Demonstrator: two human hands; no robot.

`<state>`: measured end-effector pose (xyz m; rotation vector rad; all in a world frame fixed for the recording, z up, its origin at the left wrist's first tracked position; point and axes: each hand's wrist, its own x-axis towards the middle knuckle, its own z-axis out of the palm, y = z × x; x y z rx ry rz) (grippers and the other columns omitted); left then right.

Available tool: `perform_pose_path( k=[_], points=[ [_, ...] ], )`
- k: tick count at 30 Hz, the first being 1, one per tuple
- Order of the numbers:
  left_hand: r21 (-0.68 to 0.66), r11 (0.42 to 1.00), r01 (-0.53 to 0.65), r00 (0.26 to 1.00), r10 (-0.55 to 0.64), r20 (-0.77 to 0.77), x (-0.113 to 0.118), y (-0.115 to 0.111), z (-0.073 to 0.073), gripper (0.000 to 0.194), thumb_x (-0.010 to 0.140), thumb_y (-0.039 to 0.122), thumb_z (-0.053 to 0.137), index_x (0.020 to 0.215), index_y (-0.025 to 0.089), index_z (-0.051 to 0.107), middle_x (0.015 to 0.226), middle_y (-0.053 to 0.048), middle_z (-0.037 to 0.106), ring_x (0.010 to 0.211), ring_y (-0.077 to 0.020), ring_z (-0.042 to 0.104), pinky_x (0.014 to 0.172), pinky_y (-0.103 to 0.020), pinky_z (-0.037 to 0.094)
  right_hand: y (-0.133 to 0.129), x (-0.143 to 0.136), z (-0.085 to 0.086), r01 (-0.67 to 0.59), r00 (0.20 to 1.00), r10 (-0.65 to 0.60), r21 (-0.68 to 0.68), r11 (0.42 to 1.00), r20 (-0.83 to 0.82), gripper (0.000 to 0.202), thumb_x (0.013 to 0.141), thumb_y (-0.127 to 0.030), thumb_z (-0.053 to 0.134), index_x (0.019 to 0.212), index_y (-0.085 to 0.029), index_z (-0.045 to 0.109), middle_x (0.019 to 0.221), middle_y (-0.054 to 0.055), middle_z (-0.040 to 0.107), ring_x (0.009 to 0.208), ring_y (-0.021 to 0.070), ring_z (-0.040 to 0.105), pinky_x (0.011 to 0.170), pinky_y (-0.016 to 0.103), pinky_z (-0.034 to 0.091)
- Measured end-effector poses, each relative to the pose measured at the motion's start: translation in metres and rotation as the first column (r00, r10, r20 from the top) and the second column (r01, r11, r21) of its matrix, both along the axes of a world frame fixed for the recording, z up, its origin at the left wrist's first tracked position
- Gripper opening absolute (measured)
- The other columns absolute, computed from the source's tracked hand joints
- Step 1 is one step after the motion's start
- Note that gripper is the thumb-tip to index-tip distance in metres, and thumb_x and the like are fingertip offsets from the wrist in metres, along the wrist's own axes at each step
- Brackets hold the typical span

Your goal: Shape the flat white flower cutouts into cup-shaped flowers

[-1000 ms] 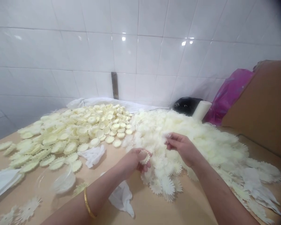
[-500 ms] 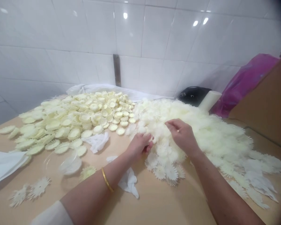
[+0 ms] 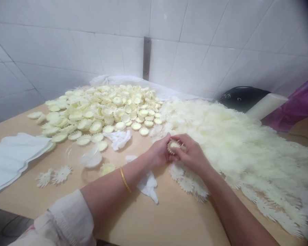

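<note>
Between my two hands is a small pale scalloped cup (image 3: 174, 146), cream-coloured with a toothed rim. My left hand (image 3: 161, 150) closes on its left side, and my right hand (image 3: 191, 152) grips it from the right, with thumb and fingers at the rim. Behind and to the left lies a heap of similar pale yellow cups (image 3: 113, 109). On the right spreads a large pile of thin toothed, flower-shaped pieces (image 3: 220, 133). A few more flat pieces (image 3: 188, 181) lie just below my hands.
A clear round dish (image 3: 91, 158), crumpled white cloths (image 3: 119, 139) and two loose toothed pieces (image 3: 61, 174) lie to the left. White sheets (image 3: 12, 157) are at the far left. A black object (image 3: 242, 97), a white roll (image 3: 268, 104) and a purple bag (image 3: 295, 102) stand at the back right.
My hands have come together, and the toothed cup now shows between them. My right hand was apart before, above the white pile. The view has shifted, with the table's near left edge now visible.
</note>
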<state>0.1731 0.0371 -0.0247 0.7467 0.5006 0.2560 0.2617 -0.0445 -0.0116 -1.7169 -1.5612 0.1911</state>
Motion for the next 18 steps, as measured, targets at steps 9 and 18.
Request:
perform_pose_path(
  k=[9,18],
  points=[
    [0.186,0.982,-0.038,0.989,0.010,0.146,-0.007,-0.006,-0.001,0.022,0.071,0.029,0.061,0.080,0.012,0.052,0.063,-0.001,0.056,0.052,-0.0086,0.056,0.050,-0.019,0.046,-0.001,0.004,-0.001,0.217,0.975,-0.204,0.174,0.961,-0.088,0.010,0.074,-0.020,0.051,0.065,-0.017,0.055,0.069,0.001,0.053,0.067,0.0149,0.049,0.061,0.027,0.039],
    [0.531,0.842,-0.096,0.983,-0.005,0.186,-0.008,-0.005,-0.004,0.027,0.070,0.035,0.061,0.064,0.013,0.048,0.053,0.000,0.054,0.048,-0.0091,0.054,0.048,-0.020,0.043,-0.005,0.007,0.013,0.084,0.685,-0.015,0.058,0.995,-0.728,0.033,0.067,-0.042,0.059,0.050,-0.018,0.044,0.048,-0.004,0.044,0.048,0.0106,0.042,0.051,0.025,0.037]
  ],
)
